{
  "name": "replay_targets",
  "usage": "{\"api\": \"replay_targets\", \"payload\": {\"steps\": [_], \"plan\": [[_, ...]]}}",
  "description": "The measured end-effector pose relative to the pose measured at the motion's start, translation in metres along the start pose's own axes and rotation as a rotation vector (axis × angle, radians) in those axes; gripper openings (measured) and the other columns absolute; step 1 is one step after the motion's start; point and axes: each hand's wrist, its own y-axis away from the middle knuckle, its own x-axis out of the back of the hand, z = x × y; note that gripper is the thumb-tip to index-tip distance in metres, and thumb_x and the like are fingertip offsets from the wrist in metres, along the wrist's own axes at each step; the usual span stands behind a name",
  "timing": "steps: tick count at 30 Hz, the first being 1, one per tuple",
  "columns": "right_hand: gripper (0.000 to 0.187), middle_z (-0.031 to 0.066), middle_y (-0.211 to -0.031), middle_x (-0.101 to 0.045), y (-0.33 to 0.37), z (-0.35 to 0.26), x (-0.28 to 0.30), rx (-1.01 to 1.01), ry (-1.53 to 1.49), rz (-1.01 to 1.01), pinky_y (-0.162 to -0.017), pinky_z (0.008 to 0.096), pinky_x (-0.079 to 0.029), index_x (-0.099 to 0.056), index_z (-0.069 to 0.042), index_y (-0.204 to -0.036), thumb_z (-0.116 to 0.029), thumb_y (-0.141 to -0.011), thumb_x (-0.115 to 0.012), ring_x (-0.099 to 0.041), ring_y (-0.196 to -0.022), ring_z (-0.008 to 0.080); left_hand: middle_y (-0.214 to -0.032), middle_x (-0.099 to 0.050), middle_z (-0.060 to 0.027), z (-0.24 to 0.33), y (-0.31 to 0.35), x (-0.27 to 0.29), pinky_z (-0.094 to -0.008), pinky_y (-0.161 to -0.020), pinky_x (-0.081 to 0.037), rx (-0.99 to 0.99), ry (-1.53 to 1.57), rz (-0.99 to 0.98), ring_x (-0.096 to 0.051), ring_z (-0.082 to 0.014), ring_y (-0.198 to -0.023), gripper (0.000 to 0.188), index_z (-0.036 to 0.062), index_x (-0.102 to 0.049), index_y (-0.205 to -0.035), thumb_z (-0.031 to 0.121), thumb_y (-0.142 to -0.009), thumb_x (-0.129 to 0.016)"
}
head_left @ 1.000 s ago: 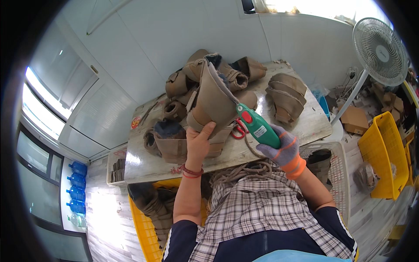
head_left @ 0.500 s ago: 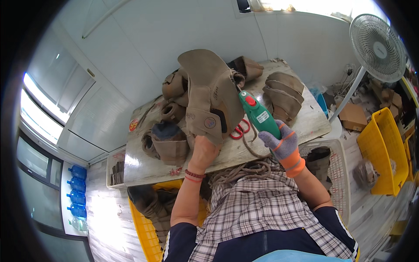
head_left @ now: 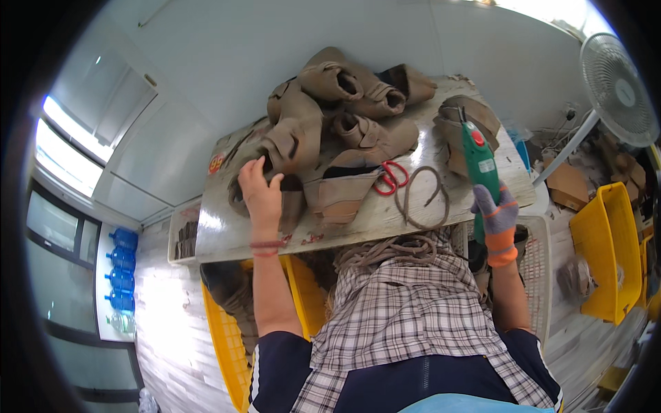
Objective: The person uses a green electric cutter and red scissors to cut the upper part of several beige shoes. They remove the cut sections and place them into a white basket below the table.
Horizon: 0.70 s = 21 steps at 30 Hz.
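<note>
While the right hand (head_left: 497,215) clamps a green tool (head_left: 480,157), left hand (head_left: 263,198) spread, brown piece (head_left: 300,141) just beside it

White wall (head_left: 227,69) — pale plank floor (head_left: 165,316)

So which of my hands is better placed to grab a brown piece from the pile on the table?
Probably your left hand: it is open, close to a brown piece, and holds no tool. Your right hand is wrapped around the green tool, farther from the pile.
</note>
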Motion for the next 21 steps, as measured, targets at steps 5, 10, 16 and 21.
{"api": "replay_targets", "payload": {"steps": [5,10,16,21], "plan": [[0.033,0.0004,-0.075,-0.060,0.014,0.028,0.022,-0.081,0.088,-0.036,-0.056,0.0212,-0.043,-0.060,-0.001,-0.104,-0.021,-0.080,-0.073,-0.050,-0.062,0.0049,-0.101,-0.057,-0.0100,-0.005,0.129,-0.029,-0.0384,-0.081,-0.045,1.166,1.392,0.153,-0.056,-0.0219,-0.091,0.027,0.0019,-0.053,-0.101,0.024,-0.088,-0.063],[0.044,0.0082,-0.080,-0.067,0.018,0.044,0.021,0.018,0.449,-0.124,-0.062,0.0271,-0.049,-0.061,-0.001,-0.105,-0.030,-0.075,-0.077,-0.062,-0.068,0.0128,-0.121,-0.054,-0.0130,0.009,0.130,-0.080,-0.0520,-0.099,-0.037,1.606,2.006,0.078,-0.048,-0.0308,-0.115,0.033,0.0065,-0.054,-0.115,0.031,-0.093,-0.051],[0.054,0.0147,-0.077,-0.066,0.027,0.039,0.021,0.359,0.808,-0.155,-0.062,0.0361,-0.051,-0.062,-0.003,-0.104,-0.039,-0.068,-0.079,-0.064,-0.068,0.0286,-0.130,-0.051,-0.0131,0.024,0.095,-0.083,-0.0572,-0.103,-0.032,1.553,1.838,0.110,-0.044,-0.0343,-0.122,0.035,0.0111,-0.057,-0.113,0.031,-0.099,-0.031],[0.059,0.0122,-0.078,-0.065,0.032,0.035,0.038,0.599,0.937,-0.180,-0.059,0.0366,-0.049,-0.062,-0.002,-0.103,-0.037,-0.061,-0.083,-0.062,-0.065,0.0287,-0.121,-0.057,-0.0123,0.009,0.085,-0.054,-0.0589,-0.099,-0.036,1.518,1.833,0.022,-0.050,-0.0348,-0.115,0.033,0.0118,-0.055,-0.093,0.029,-0.100,-0.028]]}}
